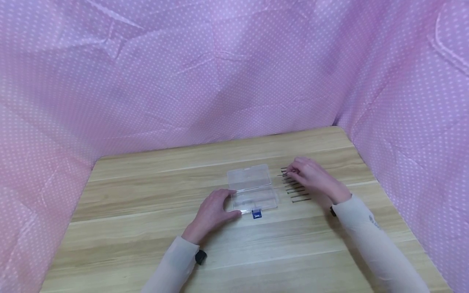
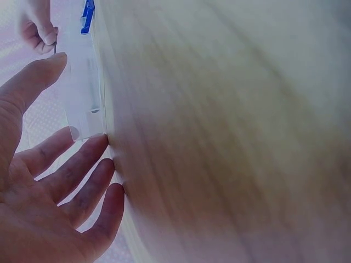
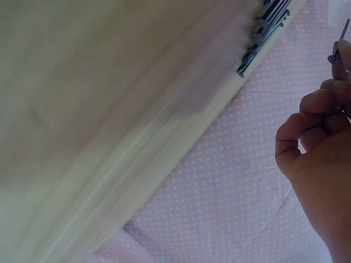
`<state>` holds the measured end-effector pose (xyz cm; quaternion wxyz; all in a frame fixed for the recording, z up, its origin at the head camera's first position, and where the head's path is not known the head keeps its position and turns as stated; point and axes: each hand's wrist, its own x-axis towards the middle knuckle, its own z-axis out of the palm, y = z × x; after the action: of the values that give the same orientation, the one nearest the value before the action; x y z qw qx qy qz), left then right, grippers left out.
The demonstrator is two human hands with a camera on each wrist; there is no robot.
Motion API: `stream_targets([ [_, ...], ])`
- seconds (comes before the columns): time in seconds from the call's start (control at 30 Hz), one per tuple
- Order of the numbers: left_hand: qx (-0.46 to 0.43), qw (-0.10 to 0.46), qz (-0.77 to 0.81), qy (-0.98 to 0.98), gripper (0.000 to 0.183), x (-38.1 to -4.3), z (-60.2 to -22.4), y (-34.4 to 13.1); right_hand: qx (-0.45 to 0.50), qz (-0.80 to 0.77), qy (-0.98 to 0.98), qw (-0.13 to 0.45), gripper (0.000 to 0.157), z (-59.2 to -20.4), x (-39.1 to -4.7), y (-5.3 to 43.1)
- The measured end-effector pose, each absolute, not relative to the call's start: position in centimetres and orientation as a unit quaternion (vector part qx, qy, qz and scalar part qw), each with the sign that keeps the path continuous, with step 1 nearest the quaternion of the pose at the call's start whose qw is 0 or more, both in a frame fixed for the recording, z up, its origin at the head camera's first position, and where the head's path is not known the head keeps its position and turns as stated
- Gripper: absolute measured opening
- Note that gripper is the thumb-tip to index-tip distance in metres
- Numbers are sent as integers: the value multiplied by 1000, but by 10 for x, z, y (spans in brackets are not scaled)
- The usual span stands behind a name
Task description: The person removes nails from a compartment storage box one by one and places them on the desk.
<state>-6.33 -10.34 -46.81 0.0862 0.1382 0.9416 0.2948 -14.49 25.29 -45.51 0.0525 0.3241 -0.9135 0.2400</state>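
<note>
A clear plastic box (image 1: 253,199) lies with its lid (image 1: 249,178) folded back on the table; a blue-and-white latch (image 1: 257,214) is at its front edge. My left hand (image 1: 214,209) holds the box's left end between thumb and fingers, the fingertips low by the tabletop in the left wrist view. To the right of the box, my right hand (image 1: 309,175) pinches a dark screw (image 3: 341,41) between thumb and forefinger, its tip pointing toward the box. Beneath and in front of this hand lies a row of similar screws (image 1: 296,190), partly hidden by the fingers.
The wooden table (image 1: 146,203) has a light grain and rounded far corners. Pink dotted cloth (image 1: 220,81) hangs behind it and along both sides. A black band (image 1: 200,257) circles the left wrist.
</note>
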Motion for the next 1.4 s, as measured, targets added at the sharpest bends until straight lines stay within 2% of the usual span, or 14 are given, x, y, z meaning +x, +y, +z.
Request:
stream_targets([
  [0.33,138,85,293,942,69,-62,-468,-103,310,243,-918,32,12,-456,-156,260],
  [0.8,149,71,301,939,65,-62,-467,-103,270,244,-932,-6,10,-455,-168,265],
  [1.4,143,79,298,940,67,-62,-466,-103,248,242,-938,-33,10,-459,-183,272],
])
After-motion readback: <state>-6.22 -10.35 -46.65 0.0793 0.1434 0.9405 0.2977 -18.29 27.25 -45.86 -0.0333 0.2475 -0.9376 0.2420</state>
